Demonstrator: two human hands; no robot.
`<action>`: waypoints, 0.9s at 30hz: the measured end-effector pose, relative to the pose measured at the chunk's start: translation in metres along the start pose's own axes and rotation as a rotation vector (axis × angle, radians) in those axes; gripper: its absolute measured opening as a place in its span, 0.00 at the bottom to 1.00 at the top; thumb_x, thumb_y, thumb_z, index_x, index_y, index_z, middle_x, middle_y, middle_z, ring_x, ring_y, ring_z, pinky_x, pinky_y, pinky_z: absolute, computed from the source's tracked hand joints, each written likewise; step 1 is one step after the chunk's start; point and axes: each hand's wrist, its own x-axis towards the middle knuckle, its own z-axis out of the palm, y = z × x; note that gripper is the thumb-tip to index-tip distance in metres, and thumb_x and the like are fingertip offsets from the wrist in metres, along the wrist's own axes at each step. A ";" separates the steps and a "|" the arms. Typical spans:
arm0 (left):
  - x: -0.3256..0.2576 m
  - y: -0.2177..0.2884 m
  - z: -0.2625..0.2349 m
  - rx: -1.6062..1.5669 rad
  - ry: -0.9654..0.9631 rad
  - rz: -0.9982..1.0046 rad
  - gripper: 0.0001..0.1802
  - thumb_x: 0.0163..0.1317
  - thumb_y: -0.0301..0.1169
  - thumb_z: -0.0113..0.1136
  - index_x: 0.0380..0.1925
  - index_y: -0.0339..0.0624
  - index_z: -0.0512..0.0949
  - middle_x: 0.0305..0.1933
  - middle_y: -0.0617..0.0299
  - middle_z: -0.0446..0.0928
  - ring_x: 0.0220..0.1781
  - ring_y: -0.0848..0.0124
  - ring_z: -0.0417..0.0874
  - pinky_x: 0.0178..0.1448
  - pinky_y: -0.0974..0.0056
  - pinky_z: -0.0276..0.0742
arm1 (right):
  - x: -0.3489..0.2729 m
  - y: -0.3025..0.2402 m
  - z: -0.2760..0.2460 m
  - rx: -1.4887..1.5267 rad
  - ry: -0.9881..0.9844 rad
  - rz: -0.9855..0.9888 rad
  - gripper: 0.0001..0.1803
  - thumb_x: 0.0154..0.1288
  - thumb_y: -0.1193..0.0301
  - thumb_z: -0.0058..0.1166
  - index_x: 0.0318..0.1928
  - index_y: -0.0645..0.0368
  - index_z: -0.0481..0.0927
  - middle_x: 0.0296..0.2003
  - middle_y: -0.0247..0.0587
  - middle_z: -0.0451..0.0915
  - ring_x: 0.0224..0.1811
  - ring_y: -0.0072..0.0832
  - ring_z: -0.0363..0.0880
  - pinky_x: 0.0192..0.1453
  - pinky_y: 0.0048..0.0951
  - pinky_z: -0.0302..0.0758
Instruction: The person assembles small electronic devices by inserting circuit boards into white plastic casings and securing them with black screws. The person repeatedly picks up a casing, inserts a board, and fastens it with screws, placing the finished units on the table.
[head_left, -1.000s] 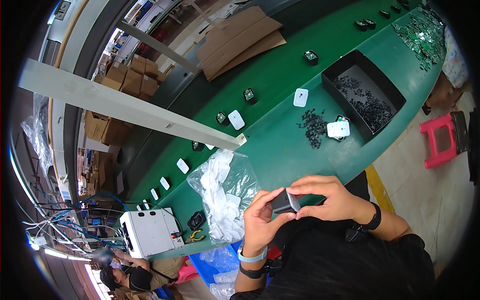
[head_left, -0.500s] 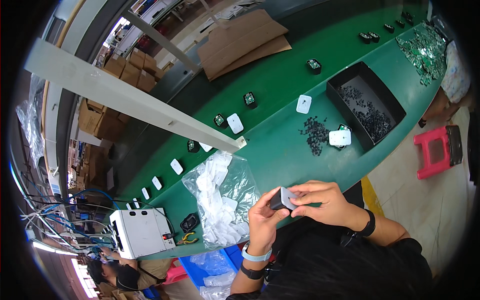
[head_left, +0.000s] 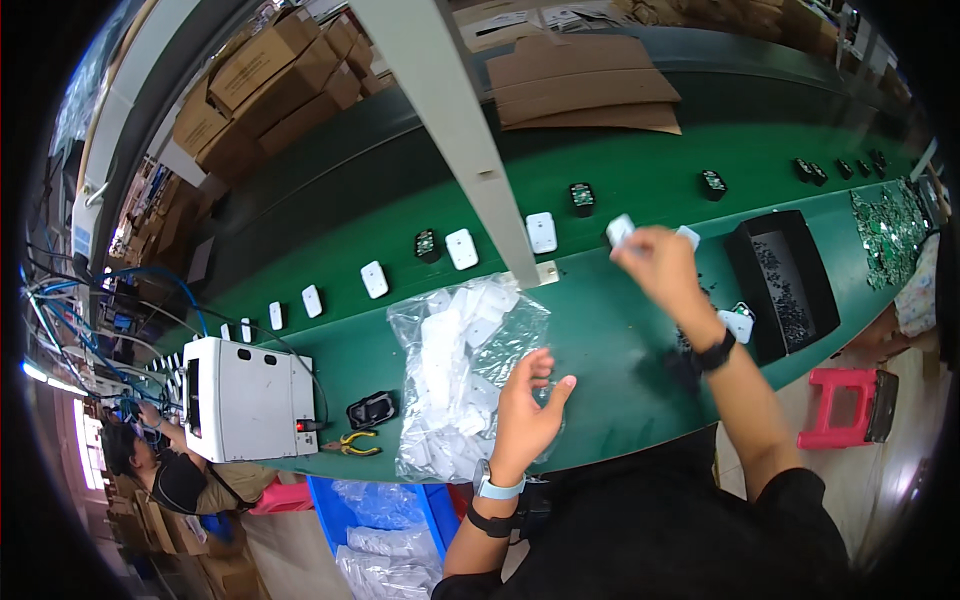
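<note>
Pinching a small white part [head_left: 620, 229], right hand [head_left: 660, 268] fingers closed; left hand [head_left: 525, 410] fingers apart above clear bag [head_left: 460, 370].

Clear plastic bag [head_left: 460, 375] of white parts lies on the green belt, centre. Brown cardboard boxes [head_left: 262, 80] stacked beyond the belt, upper left. Flattened cardboard sheets [head_left: 580, 85] top centre. More clear bags [head_left: 385, 535] in the blue bin below.

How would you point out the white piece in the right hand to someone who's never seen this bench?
Find the long green belt, then the black tray of small dark parts at its right. Just left of it, the right hand is raised, and the white piece sits at its fingertips: lifted, unlike the white housings lying along the belt.
</note>
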 end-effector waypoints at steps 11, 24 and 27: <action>0.022 -0.027 -0.044 0.928 0.052 0.323 0.19 0.59 0.19 0.58 0.52 0.27 0.74 0.55 0.38 0.75 0.58 0.42 0.76 0.63 0.49 0.72 | 0.048 0.061 0.051 -0.364 0.031 0.165 0.17 0.57 0.65 0.71 0.40 0.67 0.87 0.41 0.58 0.86 0.43 0.54 0.85 0.50 0.46 0.81; 0.082 -0.045 -0.037 1.225 0.132 0.269 0.09 0.56 0.21 0.58 0.37 0.34 0.80 0.37 0.47 0.81 0.40 0.50 0.84 0.46 0.51 0.79 | -0.086 0.009 -0.090 -0.223 -0.079 -0.090 0.06 0.54 0.76 0.68 0.28 0.59 0.81 0.29 0.39 0.79 0.33 0.39 0.77 0.38 0.37 0.76; 0.059 -0.024 -0.037 1.041 0.246 0.375 0.12 0.58 0.22 0.57 0.42 0.29 0.81 0.40 0.44 0.80 0.40 0.48 0.83 0.48 0.50 0.79 | -0.088 0.021 -0.092 -0.263 -0.107 -0.086 0.04 0.55 0.75 0.66 0.29 0.59 0.82 0.30 0.38 0.80 0.35 0.38 0.78 0.39 0.38 0.78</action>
